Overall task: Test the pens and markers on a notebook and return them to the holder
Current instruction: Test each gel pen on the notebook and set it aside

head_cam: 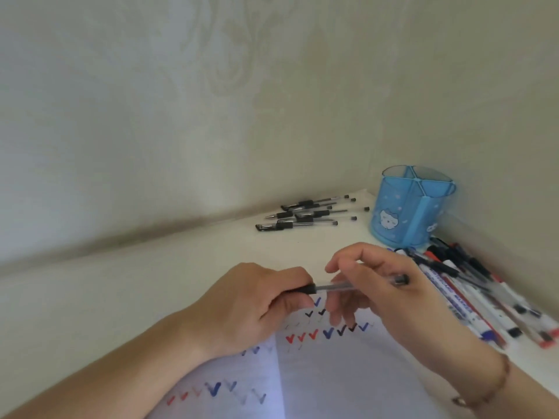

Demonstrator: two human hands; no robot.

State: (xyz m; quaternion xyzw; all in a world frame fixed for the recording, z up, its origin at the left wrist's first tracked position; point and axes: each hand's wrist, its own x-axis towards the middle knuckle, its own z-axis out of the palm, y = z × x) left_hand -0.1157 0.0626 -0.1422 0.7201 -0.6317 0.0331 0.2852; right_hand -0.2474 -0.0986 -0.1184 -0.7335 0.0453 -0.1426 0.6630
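A: Gel pen (348, 286) held level just above the notebook (332, 373), left hand (254, 303) fingers pinched on its black grip, right hand (381, 285) fingers wrapped round the clear barrel.

B: Light, stiff and probably slick, so that rubber grip looks the safest hold.

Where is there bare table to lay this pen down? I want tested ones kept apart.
Free: the white table left of the hands, between the wall and the notebook, and the strip between the black pens and the hands. Crowded: the right edge, where the marker pile lies below the blue holder.
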